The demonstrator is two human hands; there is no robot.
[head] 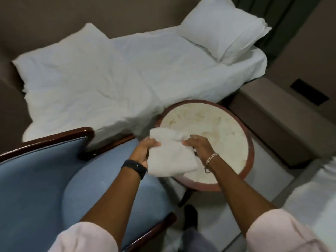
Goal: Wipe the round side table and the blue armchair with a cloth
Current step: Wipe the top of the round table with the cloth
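While both forearms reach forward from rolled pale pink sleeves (85, 237), the white folded cloth (170, 155) is held up between the two hands, above the near-left edge of the round side table. Left hand (145, 149): fingers closed on the cloth's left edge, thumb on top; a black wristband (134, 168) sits on that wrist. Right hand (199, 145): fingers curled and pinching the cloth's upper right corner; a silver chain bracelet (211, 160) hangs at that wrist. Whether the cloth touches the tabletop cannot be told.

Blue upholstered armchair with dark wooden frame (36, 179): at near left, its seat cushion under the left forearm, just beside the table.

Round side table with pale stone top and reddish wooden rim (221, 128): stained in brownish patches, standing between the armchair and a beige padded bench (272, 120).

Beyond both lies a bed with rumpled white sheets (127, 70), one white pillow (223, 28) at its far right.
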